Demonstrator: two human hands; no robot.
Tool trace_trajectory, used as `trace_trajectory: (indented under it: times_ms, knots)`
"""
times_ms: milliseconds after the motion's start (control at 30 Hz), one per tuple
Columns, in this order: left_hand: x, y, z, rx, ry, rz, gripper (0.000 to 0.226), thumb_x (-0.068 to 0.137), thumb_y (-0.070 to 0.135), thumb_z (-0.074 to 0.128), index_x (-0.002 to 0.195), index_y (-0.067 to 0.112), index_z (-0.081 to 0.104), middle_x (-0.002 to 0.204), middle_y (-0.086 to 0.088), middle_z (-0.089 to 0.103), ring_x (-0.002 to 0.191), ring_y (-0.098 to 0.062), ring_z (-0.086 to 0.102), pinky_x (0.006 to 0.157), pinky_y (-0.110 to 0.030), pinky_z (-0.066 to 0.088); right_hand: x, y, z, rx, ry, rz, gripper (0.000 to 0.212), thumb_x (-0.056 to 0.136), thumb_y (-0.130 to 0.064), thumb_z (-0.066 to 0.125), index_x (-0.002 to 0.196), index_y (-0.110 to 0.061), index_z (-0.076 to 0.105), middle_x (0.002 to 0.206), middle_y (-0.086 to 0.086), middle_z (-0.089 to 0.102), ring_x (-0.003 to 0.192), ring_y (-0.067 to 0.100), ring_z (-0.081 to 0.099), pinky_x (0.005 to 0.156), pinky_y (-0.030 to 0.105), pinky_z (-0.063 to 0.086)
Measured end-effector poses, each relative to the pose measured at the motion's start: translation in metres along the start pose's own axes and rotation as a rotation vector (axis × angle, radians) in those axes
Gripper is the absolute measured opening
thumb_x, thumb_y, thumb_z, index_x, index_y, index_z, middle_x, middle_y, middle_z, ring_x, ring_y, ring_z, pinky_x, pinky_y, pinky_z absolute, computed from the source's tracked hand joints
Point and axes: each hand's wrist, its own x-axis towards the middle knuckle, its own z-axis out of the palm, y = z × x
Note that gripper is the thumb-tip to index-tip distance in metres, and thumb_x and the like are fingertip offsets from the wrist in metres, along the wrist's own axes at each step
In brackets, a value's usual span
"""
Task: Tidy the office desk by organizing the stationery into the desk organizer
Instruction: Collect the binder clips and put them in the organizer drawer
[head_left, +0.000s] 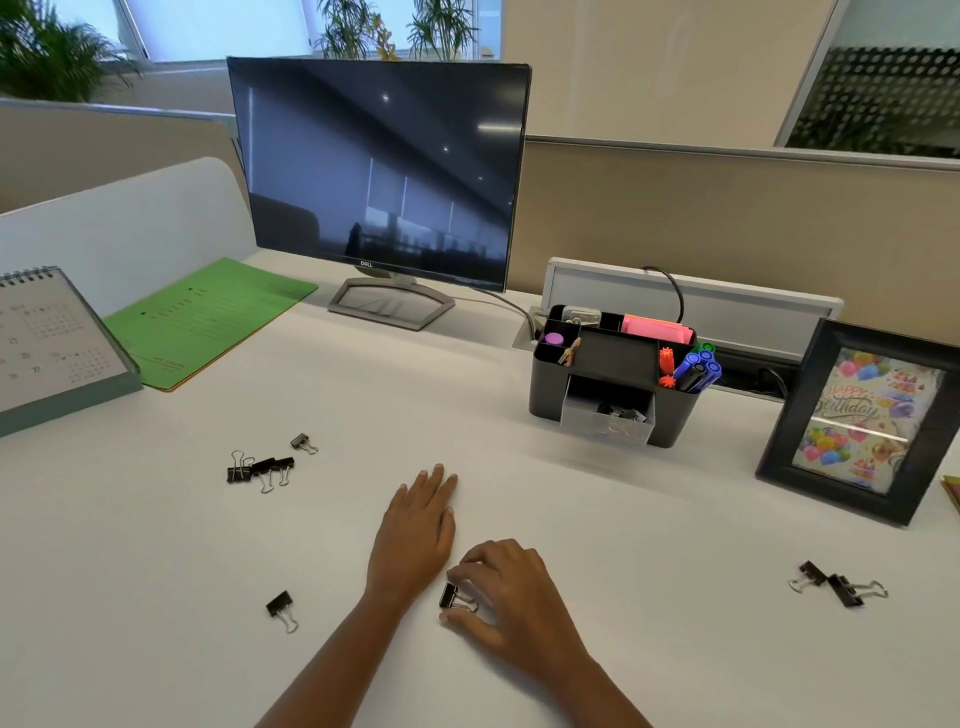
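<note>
My right hand (501, 597) pinches a black binder clip (451, 595) between thumb and fingertips, low on the white desk (649, 519). Beside it my left hand (415, 525) lies flat, palm down, fingers together, holding nothing. More black binder clips lie loose: a cluster (260, 467) at the left, a single one (304, 442) behind it, one (280, 608) near the front left, and two (836, 584) at the right. The black desk organizer (550, 395) stands at the back right with markers, pink notes and a clear drawer (608, 421) pulled out, some clips inside.
A dark monitor (379, 171) stands at the back centre. A green folder (208, 322) and a desk calendar (47, 343) sit at the left. A black picture frame (779, 457) leans at the right, a cable tray (691, 291) behind the organizer.
</note>
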Motion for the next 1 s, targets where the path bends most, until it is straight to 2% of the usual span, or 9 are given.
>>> trace_trajectory:
  times_ms: [100, 267, 400, 567, 667, 833, 1000]
  knots:
    - [0.001, 0.0, 0.001, -0.011, 0.008, -0.005, 0.048, 0.098, 0.021, 0.028, 0.146, 0.025, 0.022, 0.157, 0.006, 0.014, 0.145, -0.009, 0.011, 0.118, -0.026, 0.005, 0.002, 0.0, 0.003, -0.001, 0.026, 0.027, 0.016, 0.077, -0.043, 0.06, 0.086, -0.029, 0.061, 0.089, -0.012, 0.061, 0.085, 0.006, 0.051, 0.075, 0.021, 0.031]
    - [0.002, -0.001, 0.003, -0.011, 0.019, -0.008, 0.048, 0.097, 0.021, 0.03, 0.145, 0.025, 0.024, 0.156, 0.006, 0.016, 0.144, -0.009, 0.012, 0.118, -0.026, 0.006, 0.01, 0.017, -0.006, -0.072, 0.075, 0.083, 0.013, 0.079, -0.035, 0.06, 0.086, -0.024, 0.063, 0.087, -0.006, 0.063, 0.083, 0.016, 0.058, 0.072, 0.026, 0.033]
    - [0.001, 0.001, 0.002, -0.023, 0.055, -0.01, 0.048, 0.096, 0.02, 0.032, 0.144, 0.024, 0.028, 0.155, 0.006, 0.02, 0.144, -0.01, 0.016, 0.117, -0.025, 0.008, 0.029, 0.046, -0.04, -0.149, 0.302, 0.197, 0.017, 0.076, -0.025, 0.071, 0.089, -0.016, 0.066, 0.091, 0.003, 0.065, 0.091, 0.015, 0.049, 0.075, 0.028, 0.037]
    - [0.001, 0.002, 0.001, -0.03, 0.064, -0.015, 0.048, 0.096, 0.02, 0.033, 0.144, 0.025, 0.029, 0.155, 0.006, 0.021, 0.144, -0.009, 0.017, 0.117, -0.025, 0.007, 0.059, 0.082, -0.094, -0.358, 0.51, 0.262, 0.022, 0.077, -0.023, 0.07, 0.095, -0.011, 0.066, 0.097, 0.01, 0.065, 0.093, 0.032, 0.058, 0.071, 0.036, 0.043]
    - [0.001, 0.002, 0.001, -0.039, 0.064, -0.02, 0.047, 0.096, 0.02, 0.034, 0.143, 0.025, 0.03, 0.155, 0.006, 0.022, 0.143, -0.009, 0.017, 0.117, -0.025, 0.008, 0.072, 0.099, -0.113, -0.423, 0.531, 0.313, 0.025, 0.076, -0.021, 0.072, 0.097, -0.007, 0.067, 0.099, 0.015, 0.065, 0.095, 0.035, 0.058, 0.069, 0.039, 0.044]
    - [0.001, 0.004, 0.001, -0.025, 0.073, -0.015, 0.047, 0.096, 0.019, 0.035, 0.142, 0.023, 0.032, 0.154, 0.005, 0.025, 0.143, -0.01, 0.02, 0.117, -0.025, 0.009, 0.08, 0.114, -0.119, -0.484, 0.443, 0.369, 0.03, 0.083, -0.024, 0.066, 0.105, -0.004, 0.066, 0.107, 0.018, 0.064, 0.103, 0.036, 0.056, 0.075, 0.045, 0.045]
    - [0.001, 0.004, 0.0, -0.017, 0.07, -0.014, 0.047, 0.096, 0.019, 0.035, 0.143, 0.023, 0.032, 0.154, 0.004, 0.024, 0.143, -0.01, 0.02, 0.116, -0.024, 0.009, 0.069, 0.112, -0.117, -0.453, 0.522, 0.35, 0.032, 0.081, -0.019, 0.068, 0.109, -0.003, 0.065, 0.109, 0.019, 0.064, 0.104, 0.037, 0.058, 0.077, 0.047, 0.047]
